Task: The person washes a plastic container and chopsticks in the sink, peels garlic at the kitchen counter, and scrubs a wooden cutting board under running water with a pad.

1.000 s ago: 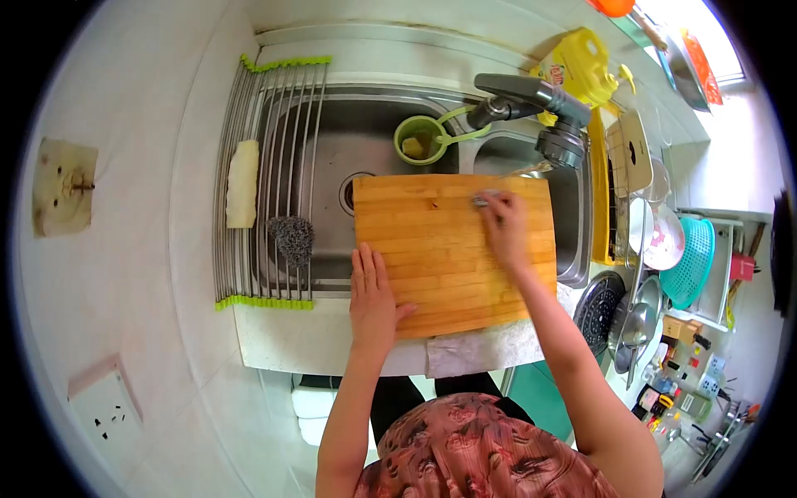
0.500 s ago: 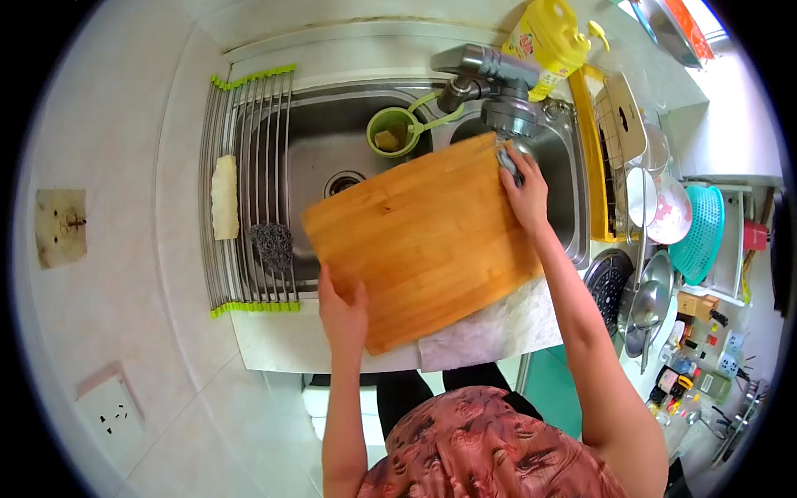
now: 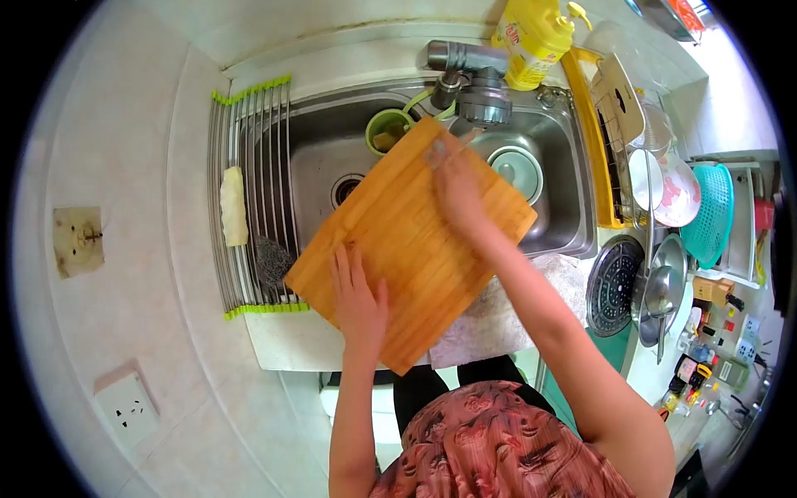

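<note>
A wooden cutting board (image 3: 407,266) lies slanted across the front of the sink, its near corner reaching past the counter edge. My left hand (image 3: 359,299) rests on the board's left part, fingers stretched flat and thumb apart. Near the far corner, my right hand (image 3: 458,192) presses a small grey scrubber (image 3: 436,153) onto the wood; motion blurs the hand, and the scrubber's exact kind is unclear. Beyond the board, a green dipper (image 3: 387,131) with a sponge inside sits in the left basin, partly covered.
Over the sink's left side lies a roll-up drying rack (image 3: 267,149) with a steel wool pad (image 3: 272,261). The faucet (image 3: 481,98) overhangs the back. A lidded round container (image 3: 518,173) stands in the right basin. A cloth (image 3: 490,325) drapes the front edge; a yellow detergent bottle (image 3: 528,46) stands behind.
The board has turned counterclockwise. My right hand has moved left with the scrubber onto the board's far corner. My left hand has shifted from the edge onto the top, and the round container now shows.
</note>
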### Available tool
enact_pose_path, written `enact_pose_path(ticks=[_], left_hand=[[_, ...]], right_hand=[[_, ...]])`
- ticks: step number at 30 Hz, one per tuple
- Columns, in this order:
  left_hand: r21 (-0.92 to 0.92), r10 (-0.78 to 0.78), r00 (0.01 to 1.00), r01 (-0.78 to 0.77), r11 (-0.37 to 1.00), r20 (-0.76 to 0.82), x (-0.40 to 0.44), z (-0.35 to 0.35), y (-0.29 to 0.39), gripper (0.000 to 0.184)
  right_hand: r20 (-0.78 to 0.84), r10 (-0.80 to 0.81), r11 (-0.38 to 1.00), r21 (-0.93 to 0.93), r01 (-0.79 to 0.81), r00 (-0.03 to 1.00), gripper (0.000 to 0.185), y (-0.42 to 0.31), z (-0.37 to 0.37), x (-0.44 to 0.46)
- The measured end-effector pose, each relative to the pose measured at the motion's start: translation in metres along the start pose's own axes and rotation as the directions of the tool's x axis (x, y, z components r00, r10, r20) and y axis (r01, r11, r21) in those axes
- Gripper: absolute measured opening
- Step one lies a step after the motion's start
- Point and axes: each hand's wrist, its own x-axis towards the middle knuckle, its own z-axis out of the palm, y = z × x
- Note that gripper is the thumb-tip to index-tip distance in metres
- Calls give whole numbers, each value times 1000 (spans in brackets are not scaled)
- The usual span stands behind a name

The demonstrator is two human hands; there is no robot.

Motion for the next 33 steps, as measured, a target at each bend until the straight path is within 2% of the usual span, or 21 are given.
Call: enact_pose_path(ticks=[1,3,6,7,8,9,12,13,16,19,22,25,28,29,31,33], left_hand=[[116,39,999,-36,993,-24,12,3,-6,70],[343,116,992,-90,935,-57,29,12,-15,72],[373,102,995,-99,923,11,22,16,-23,76],[356,109,993,-116,927,42,20,16,-25,77],[337,115,991,-134,932,76,17,15,-26,78],[316,121,987,-150,937,109,14,14,-26,78],[320,133,987,-155,935,91,16,16,-13,81],[318,130,986,-156,935,102,18,15,-13,82],[313,127,984,-161,936,128,18,14,-17,84],[305,127,982,-164,938,137,16,12,-18,85],[298,113,984,-151,943,140,18,13,-12,85],[282,107,984,-143,948,139,19,17,-12,85],[308,93,985,-136,942,148,15,15,-11,86],[310,90,985,-134,941,150,15,14,-8,86],[313,93,984,-138,940,152,16,15,-6,87],[321,93,985,-136,937,146,16,19,-12,87]], right_hand=[[24,-44,997,59,43,999,46,-11,15,-19],[240,-144,983,-74,166,960,50,-66,2,-57],[293,-300,929,-125,347,908,49,-54,8,-62],[316,-297,902,-218,374,901,46,-44,-6,-36],[170,-158,951,-239,196,973,45,-31,-4,-6],[20,-6,972,-235,11,1000,44,-24,0,10],[82,70,952,-302,-42,994,43,-36,18,10],[310,-27,843,-504,189,950,43,-51,28,0],[298,-257,960,-32,278,920,53,-67,32,-14],[314,-182,890,-351,293,932,53,-38,10,37],[55,55,860,-510,-19,997,54,-36,42,44],[175,-190,976,-68,205,966,50,-58,38,15],[180,-62,985,-148,89,982,53,-25,32,44],[157,18,988,-153,6,988,55,-19,26,37],[108,173,972,-178,-153,979,58,0,-6,15],[141,228,964,-175,-202,963,63,4,-44,-40]])
